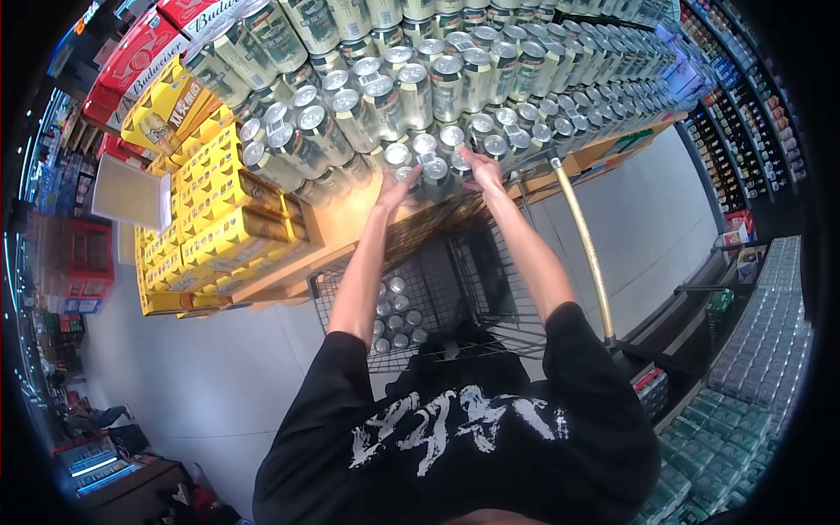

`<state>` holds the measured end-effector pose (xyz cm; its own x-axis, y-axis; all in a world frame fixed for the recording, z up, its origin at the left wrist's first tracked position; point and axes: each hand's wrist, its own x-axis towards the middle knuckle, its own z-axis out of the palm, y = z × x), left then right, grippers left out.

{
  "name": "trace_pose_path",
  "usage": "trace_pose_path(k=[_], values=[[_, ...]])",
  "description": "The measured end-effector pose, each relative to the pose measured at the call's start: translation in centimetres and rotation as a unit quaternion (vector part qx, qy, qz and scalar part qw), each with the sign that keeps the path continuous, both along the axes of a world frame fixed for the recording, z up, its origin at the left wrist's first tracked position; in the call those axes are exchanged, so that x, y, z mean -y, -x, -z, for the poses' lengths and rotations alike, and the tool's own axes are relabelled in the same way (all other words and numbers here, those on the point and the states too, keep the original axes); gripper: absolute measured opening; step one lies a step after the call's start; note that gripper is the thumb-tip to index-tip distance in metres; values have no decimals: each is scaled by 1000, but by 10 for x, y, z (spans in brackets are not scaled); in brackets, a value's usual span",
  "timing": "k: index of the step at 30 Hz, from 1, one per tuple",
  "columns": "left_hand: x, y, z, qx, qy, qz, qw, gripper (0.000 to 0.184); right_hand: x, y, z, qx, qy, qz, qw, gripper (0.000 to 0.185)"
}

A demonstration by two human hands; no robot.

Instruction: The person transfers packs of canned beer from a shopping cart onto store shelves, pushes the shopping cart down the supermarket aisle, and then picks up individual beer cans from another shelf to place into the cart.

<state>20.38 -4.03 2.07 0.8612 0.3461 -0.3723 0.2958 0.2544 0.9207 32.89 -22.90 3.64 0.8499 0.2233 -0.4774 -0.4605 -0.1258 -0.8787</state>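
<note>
A cluster of silver-topped drink cans (435,169) stands at the front edge of the wooden display shelf (339,219), between my two hands. My left hand (399,191) presses against the left side of the cluster, thumb toward the can tops. On the opposite side, my right hand (481,171) grips the cluster, thumb near a can rim. Parts of the fingers are hidden behind the cans. Below my forearms is a black wire shopping cart (411,249), with several cans (398,319) standing in its left part.
Stacked rows of similar cans (446,79) rise behind the cluster. Yellow can cartons (219,227) are piled at left, with red Budweiser boxes (144,66) above. The cart's pale handle bar (584,249) runs along the right. Green packs (709,442) lie at lower right.
</note>
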Motion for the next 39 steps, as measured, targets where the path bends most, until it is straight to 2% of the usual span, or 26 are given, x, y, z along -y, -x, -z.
trace_pose_path(k=[3, 5, 9, 10, 13, 14, 15, 16, 17, 19, 20, 22, 23, 25, 26, 27, 28, 29, 32, 35, 36, 37, 38, 39], values=[[17, -7, 5, -6, -23, -85, 996, 99, -8, -8, 0, -18, 29, 22, 999, 62], [23, -9, 5, -8, -32, -105, 994, 100, -10, -7, 1, -21, 51, 41, 998, 66], [23, -6, 5, -14, -35, -111, 993, 101, -3, 1, 14, -61, -44, 87, 993, 66], [22, -7, 3, -11, -33, -103, 994, 101, 12, 11, 2, -114, -80, 58, 989, 61], [22, -8, 1, -17, -31, -101, 994, 97, 68, 43, -21, 28, -3, -17, 999, 48], [24, -7, 1, 3, -15, -101, 995, 97, 89, 45, -13, 177, 11, 5, 984, 40], [24, -5, -1, 8, 6, -90, 996, 97, 111, 48, -6, 321, 27, 26, 946, 32], [25, -2, -2, 12, 27, -79, 996, 98, 135, 57, -35, 370, 189, 21, 910, 32], [25, 3, -2, 15, 48, -70, 996, 98, 160, 56, -36, 436, 246, 35, 865, 41], [24, 27, 4, 79, 110, -41, 990, 110, 199, 59, -28, 529, 490, 86, 688, 52], [24, 43, 7, 41, 81, -61, 994, 111, 218, 63, -21, 465, 542, 62, 697, 52], [26, 84, 35, 58, -43, -63, 995, 103, 250, 67, -8, 327, 631, 12, 703, 52], [30, 111, 43, 98, -49, -51, 993, 91, 261, 65, -8, 302, 610, -12, 733, 48], [26, 171, 96, 62, -86, -8, 994, 60, 273, 62, -11, 246, 565, -66, 785, 43], [24, 206, 131, 31, -101, 30, 994, 50, 274, 67, -13, 291, 562, -57, 772, 37], [27, 246, 147, 1, -130, 59, 990, 47, 275, 70, -12, 286, 572, -52, 767, 36], [27, 287, 177, -37, -263, 100, 959, 47, 275, 71, -10, 281, 580, -45, 763, 35], [29, 320, 175, -153, -337, 185, 911, 50, 274, 74, -8, 276, 588, -38, 760, 34], [45, 408, 184, -317, -302, 285, 853, 67, 278, 92, -13, 267, 603, -26, 751, 32], [58, 479, 217, -290, -175, 345, 876, 73, 284, 111, -12, 259, 620, -15, 740, 31], [60, 487, 203, -203, -281, 424, 837, 61, 287, 115, -13, 260, 625, -12, 736, 31], [64, 501, 205, -181, -315, 393, 845, 46, 288, 119, -15, 261, 632, -16, 729, 30], [68, 506, 206, -229, -322, 374, 839, 42, 291, 125, -16, 256, 636, -11, 728, 30], [73, 496, 183, -279, -328, 355, 830, 40, 295, 131, -16, 248, 640, -8, 727, 30]])
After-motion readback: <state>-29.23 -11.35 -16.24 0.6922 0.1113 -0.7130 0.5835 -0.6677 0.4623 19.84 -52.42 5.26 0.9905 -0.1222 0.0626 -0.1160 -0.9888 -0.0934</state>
